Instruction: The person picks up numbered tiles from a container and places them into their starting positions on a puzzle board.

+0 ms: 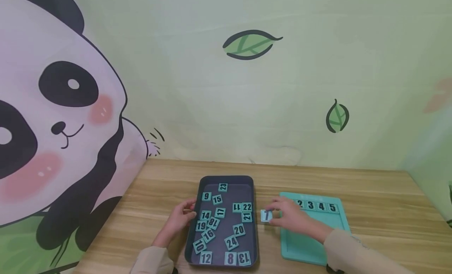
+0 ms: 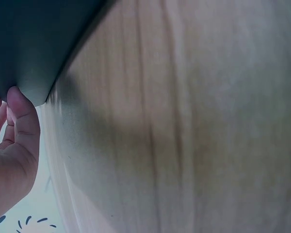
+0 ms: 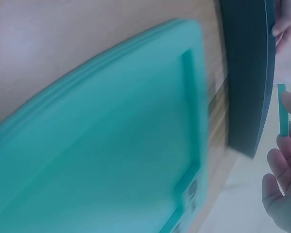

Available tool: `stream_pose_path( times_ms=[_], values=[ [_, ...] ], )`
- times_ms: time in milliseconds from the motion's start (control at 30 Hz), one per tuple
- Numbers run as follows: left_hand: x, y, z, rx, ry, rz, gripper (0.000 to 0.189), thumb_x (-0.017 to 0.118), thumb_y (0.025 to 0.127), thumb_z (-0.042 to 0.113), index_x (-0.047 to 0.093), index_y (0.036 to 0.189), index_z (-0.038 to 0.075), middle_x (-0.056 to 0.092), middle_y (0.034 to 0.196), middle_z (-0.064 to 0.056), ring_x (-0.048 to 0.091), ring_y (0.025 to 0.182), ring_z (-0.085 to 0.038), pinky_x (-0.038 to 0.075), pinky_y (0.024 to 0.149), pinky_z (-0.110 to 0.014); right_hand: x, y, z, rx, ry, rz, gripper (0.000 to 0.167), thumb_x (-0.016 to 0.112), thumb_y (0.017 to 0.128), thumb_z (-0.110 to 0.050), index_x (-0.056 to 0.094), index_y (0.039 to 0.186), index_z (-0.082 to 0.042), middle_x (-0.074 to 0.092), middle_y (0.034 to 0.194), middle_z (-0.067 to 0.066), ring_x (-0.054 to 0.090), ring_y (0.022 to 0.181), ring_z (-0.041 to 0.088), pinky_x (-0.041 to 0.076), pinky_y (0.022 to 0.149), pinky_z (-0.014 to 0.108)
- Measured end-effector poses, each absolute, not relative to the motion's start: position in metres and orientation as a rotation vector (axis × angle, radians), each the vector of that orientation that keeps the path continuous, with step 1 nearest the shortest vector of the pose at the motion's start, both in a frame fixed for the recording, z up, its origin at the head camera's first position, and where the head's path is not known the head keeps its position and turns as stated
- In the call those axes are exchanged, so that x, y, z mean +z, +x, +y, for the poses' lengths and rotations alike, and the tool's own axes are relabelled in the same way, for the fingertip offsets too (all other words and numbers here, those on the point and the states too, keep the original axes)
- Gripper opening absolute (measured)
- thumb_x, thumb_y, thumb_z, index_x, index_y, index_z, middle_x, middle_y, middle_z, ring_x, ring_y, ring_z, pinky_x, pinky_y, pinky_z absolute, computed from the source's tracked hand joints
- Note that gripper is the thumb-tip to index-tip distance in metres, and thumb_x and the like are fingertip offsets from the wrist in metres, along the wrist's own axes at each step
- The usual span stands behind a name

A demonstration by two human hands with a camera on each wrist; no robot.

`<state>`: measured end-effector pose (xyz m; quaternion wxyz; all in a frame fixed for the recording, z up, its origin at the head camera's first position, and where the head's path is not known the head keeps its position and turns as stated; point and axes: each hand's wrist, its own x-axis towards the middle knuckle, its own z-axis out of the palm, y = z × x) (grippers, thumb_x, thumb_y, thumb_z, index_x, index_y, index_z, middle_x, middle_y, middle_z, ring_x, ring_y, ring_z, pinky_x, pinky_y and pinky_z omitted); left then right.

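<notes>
A number tile marked 7 (image 1: 266, 216) is pinched between the thumb and fingers of my right hand (image 1: 291, 215). It hangs between the dark tray and the turquoise board (image 1: 303, 244), and the right wrist view shows the thin tile (image 3: 283, 114) edge-on. Tiles 2 to 5 (image 1: 316, 205) stand in a row along the board's top; my right hand covers the row's left end. At the dark tray's (image 1: 221, 179) left wall, my left hand (image 1: 179, 218) grips the edge with curled fingers, seen against the wall (image 2: 34, 63) in the left wrist view.
Several loose number tiles lie scattered in the tray, among them 23 (image 1: 223, 187), 20 (image 1: 239, 230) and 12 (image 1: 206, 258). Tray and board stand side by side on a wooden table (image 1: 169, 174). Behind rises a pale green wall (image 1: 197, 109) with a panda and leaves.
</notes>
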<state>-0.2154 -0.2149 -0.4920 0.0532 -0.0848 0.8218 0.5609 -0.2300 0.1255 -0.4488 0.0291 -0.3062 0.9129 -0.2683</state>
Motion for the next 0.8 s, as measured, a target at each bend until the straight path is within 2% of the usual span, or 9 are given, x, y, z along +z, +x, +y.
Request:
stream_pose_path(
  times_ms=[100, 200, 533, 800],
  values=[
    [-0.493, -0.216, -0.215, 1.704, -0.258, 2.496, 0.041, 0.046, 0.085, -0.002, 0.046, 0.125, 0.003, 0.047, 0.108, -0.016, 0.053, 0.093, -0.024, 0.047, 0.066, -0.03, -0.45, -0.232, 0.141, -0.827, -0.86, 2.835, 0.03, 0.071, 0.07, -0.02, 0.066, 0.099, -0.013, 0.057, 0.094, -0.003, 0.051, 0.085, 0.014, 0.044, 0.071, 0.028],
    [-0.493, -0.216, -0.216, 1.701, -0.261, 2.498, 0.04, 0.046, 0.085, -0.002, 0.046, 0.125, 0.003, 0.047, 0.108, -0.015, 0.052, 0.093, -0.023, 0.047, 0.066, -0.03, -0.453, -0.233, 0.155, -0.828, -0.782, 2.855, 0.031, 0.07, 0.071, -0.021, 0.065, 0.1, -0.014, 0.056, 0.093, -0.005, 0.051, 0.084, 0.012, 0.044, 0.069, 0.026],
    [-0.492, -0.216, -0.215, 1.68, -0.269, 2.507, 0.041, 0.047, 0.085, -0.001, 0.046, 0.126, 0.004, 0.047, 0.107, -0.014, 0.052, 0.092, -0.023, 0.046, 0.065, -0.029, -0.467, -0.235, 0.19, -0.862, -0.618, 2.924, 0.031, 0.069, 0.071, -0.017, 0.064, 0.101, -0.012, 0.058, 0.104, 0.003, 0.054, 0.095, 0.02, 0.047, 0.079, 0.039],
    [-0.49, -0.215, -0.214, 1.68, -0.265, 2.506, 0.041, 0.047, 0.085, -0.002, 0.045, 0.125, 0.002, 0.047, 0.106, -0.015, 0.052, 0.092, -0.023, 0.045, 0.065, -0.028, -0.478, -0.237, 0.207, -0.834, -0.595, 2.968, 0.03, 0.068, 0.071, -0.016, 0.064, 0.1, -0.009, 0.059, 0.101, 0.005, 0.053, 0.097, 0.026, 0.045, 0.081, 0.045]
  ],
)
